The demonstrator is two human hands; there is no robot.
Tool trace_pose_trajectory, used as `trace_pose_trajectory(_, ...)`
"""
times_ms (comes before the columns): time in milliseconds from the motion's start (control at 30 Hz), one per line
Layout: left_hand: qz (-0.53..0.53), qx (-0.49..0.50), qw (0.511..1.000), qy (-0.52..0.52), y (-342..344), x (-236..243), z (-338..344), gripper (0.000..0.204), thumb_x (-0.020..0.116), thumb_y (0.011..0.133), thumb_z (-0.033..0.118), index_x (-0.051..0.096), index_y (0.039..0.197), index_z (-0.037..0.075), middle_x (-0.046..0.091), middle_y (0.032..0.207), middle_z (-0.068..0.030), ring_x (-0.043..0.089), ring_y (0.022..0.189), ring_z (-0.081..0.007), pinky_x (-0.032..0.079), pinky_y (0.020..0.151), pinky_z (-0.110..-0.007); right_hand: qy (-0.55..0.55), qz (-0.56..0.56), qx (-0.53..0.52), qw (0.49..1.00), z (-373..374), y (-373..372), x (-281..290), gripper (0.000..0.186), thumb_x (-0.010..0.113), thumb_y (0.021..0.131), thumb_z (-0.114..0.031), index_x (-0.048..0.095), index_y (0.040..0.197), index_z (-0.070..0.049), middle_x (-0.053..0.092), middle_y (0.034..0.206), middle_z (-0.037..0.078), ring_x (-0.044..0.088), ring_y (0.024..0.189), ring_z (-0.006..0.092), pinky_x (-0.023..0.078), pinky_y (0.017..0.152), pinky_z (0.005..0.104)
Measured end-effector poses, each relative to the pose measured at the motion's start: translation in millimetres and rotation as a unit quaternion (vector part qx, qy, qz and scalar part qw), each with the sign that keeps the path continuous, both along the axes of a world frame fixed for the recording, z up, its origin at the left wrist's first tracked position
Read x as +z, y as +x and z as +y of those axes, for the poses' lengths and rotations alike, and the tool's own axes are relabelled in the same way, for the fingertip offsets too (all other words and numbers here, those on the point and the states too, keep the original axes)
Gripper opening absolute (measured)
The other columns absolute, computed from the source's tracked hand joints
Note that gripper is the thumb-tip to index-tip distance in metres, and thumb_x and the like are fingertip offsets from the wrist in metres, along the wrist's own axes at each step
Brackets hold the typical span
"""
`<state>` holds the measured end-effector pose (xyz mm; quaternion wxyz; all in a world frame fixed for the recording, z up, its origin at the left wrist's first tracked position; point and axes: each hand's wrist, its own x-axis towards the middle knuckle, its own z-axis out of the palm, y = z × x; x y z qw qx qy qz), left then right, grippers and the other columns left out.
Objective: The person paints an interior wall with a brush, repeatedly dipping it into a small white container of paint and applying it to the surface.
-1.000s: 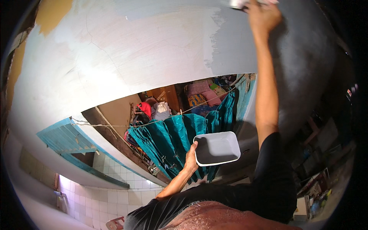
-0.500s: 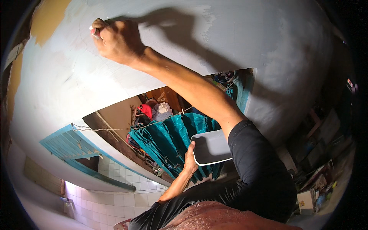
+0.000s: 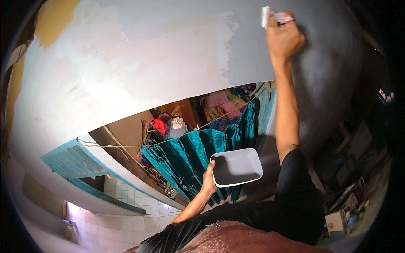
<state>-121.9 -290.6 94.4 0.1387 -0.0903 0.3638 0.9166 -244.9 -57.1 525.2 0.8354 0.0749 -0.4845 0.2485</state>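
Note:
My right hand (image 3: 285,40) is raised against the wall (image 3: 156,46) at the upper right, closed on a small white paint roller (image 3: 265,17) with something red and white at its grip. Around it the wall is blue-grey; the middle and left are paler, with a mustard patch (image 3: 55,19) at the upper left. Below, my left hand (image 3: 208,179) grips the near-left side of a white rectangular container (image 3: 236,164) with grey inside, probably paint, held level in front of a teal curtain (image 3: 177,156).
A doorway with the curtain on a rope (image 3: 164,140) shows piled clothes (image 3: 173,125) and pillows (image 3: 228,101). At the left are a light-blue louvred panel (image 3: 71,157) and a white tiled floor (image 3: 126,227). Assorted clutter (image 3: 346,211) stands at the lower right.
My right hand swept to the upper left half a second ago and is now back at the upper right with the roller. The container in my left hand has moved only slightly.

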Motion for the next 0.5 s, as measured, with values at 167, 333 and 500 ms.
trace_pose_trajectory(167,0.003,0.009,1.0,-0.015,4,3,3,0.059,0.063,0.093,0.044,0.053,0.128,-0.003,0.063,0.121,-0.015,0.064,0.107,-0.0264,0.05,0.097,-0.04,0.097,0.022,0.027,0.995,-125,-16,0,0.022,0.074,0.077,-0.018,0.067,0.098,-0.014,0.064,0.062,0.008,0.064,0.054,0.0268,0.051,0.049,0.0406)
trace_pose_trajectory(333,0.018,0.01,1.0,-0.018,5,6,3,0.061,0.06,0.094,0.047,0.052,0.13,-0.002,0.063,0.124,-0.0144,0.063,0.11,-0.0263,0.048,0.099,-0.04,0.259,0.109,0.292,0.914,-252,14,11,0.012,0.065,0.081,-0.007,0.062,0.09,-0.013,0.059,0.058,0.007,0.059,0.045,0.0225,0.046,0.042,0.0363)
trace_pose_trajectory(500,0.021,0.024,0.999,-0.035,8,16,2,0.061,0.057,0.095,0.048,0.052,0.131,-0.001,0.061,0.126,-0.0145,0.06,0.114,-0.0258,0.046,0.102,-0.039,0.247,0.028,0.325,0.913,-249,21,16,0.007,0.068,0.081,-0.01,0.062,0.078,-0.006,0.057,0.052,0.009,0.059,0.045,0.0239,0.044,0.044,0.0362)
